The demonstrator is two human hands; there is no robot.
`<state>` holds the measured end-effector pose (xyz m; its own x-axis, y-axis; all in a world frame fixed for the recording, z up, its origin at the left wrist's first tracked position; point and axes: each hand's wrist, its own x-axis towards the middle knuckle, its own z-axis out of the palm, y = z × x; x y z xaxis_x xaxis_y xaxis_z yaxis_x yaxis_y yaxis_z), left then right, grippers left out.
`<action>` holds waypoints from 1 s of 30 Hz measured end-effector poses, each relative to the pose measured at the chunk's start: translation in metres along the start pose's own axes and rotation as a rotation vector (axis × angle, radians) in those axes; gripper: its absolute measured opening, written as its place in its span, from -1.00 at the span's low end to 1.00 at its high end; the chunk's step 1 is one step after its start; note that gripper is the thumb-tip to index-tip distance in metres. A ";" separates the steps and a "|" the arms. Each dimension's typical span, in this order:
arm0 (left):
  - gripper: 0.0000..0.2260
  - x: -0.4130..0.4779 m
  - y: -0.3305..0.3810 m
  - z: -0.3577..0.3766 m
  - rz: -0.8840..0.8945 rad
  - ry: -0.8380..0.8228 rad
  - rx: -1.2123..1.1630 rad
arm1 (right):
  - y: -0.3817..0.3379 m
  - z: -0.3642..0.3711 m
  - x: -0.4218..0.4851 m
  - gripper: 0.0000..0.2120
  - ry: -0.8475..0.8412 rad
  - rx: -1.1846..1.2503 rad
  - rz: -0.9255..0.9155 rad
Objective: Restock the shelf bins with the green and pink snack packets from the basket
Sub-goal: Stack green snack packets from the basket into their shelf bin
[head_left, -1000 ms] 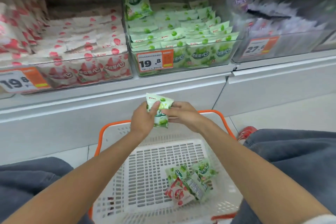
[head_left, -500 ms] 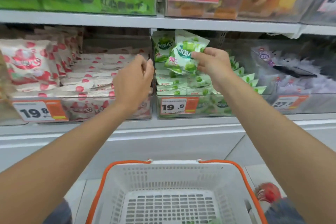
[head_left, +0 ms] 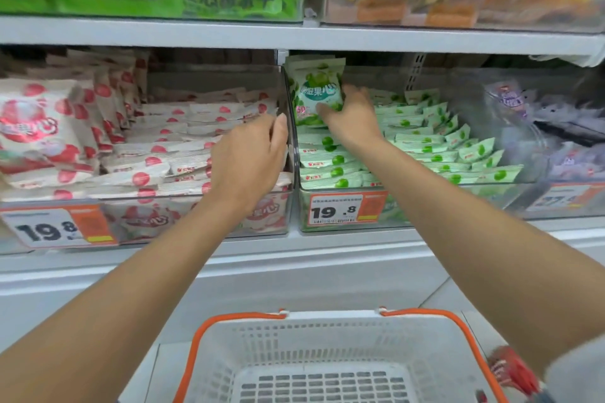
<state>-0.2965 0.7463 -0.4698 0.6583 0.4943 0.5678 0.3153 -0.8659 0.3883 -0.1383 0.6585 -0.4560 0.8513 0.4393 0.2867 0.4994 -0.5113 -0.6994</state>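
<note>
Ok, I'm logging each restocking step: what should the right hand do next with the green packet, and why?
Probably let go and draw back. The right hand holds the green packet upright at the back left of the green bin, against another standing packet there, so it looks placed.

Right hand holding green packet upright in green bin, left hand on bin divider, basket below

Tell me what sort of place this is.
Most likely a supermarket snack aisle: clear shelf bins carry printed price tags, rows of identical green packets and pink packets fill them, a shopping basket sits below, and the right hand holds a green packet at its bin.
</note>
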 end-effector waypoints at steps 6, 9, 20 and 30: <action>-0.63 0.000 0.000 0.002 0.021 0.008 0.035 | 0.003 -0.002 0.005 -0.47 -0.071 -0.196 -0.035; -0.65 0.000 0.001 0.002 0.027 0.017 0.026 | 0.006 -0.012 -0.002 -0.41 -0.071 -0.208 -0.011; -0.70 -0.088 0.034 -0.020 -0.096 -0.147 -0.141 | 0.022 -0.050 -0.127 -0.82 0.107 -0.083 -0.195; -0.77 -0.246 -0.028 0.048 -0.405 -1.099 -0.090 | 0.179 0.041 -0.309 -0.87 -0.590 -0.165 0.212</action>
<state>-0.4342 0.6452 -0.6546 0.7711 0.3627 -0.5233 0.6166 -0.6303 0.4716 -0.3183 0.4615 -0.6964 0.7266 0.6241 -0.2873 0.3878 -0.7178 -0.5782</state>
